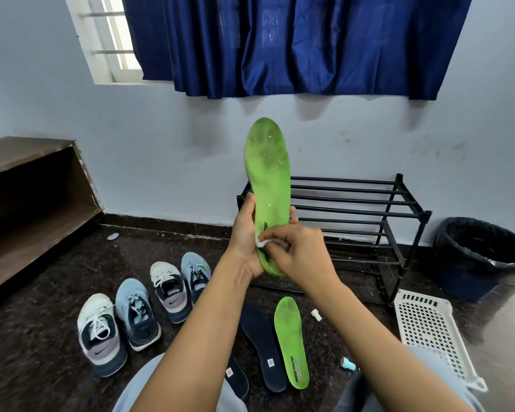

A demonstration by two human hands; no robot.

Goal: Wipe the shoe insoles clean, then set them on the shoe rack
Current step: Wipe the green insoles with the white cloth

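Wooden shelf: a brown open wooden shelf unit stands against the left wall.
Shoes: four sneakers, two white-and-navy and two light blue, sit in a loose row on the dark speckled floor, toes towards the camera.
Left hand: the left hand grips the heel half of the held insole, thumb along its left edge and fingertips curling round from behind on the right.
Held insole: a long bright green foam insole, smudged grey, stands upright in the air in front of the rack, toe up.
Wipe: a small white wad of tissue is pressed on the insole's lower part.
Right hand: the right hand pinches the wipe between curled fingers and thumb.
Floor insoles: two dark navy insoles and a second green insole lie flat between the person's knees.
Shoe rack: a black tube-frame two-tier shoe rack stands against the pale wall, just behind the hands.
Small items: a white cap and a small teal bottle lie right of the floor insoles.
Basket: a white perforated plastic basket lies on the floor.
Bin: a blue bin lined with a black bag stands far right.
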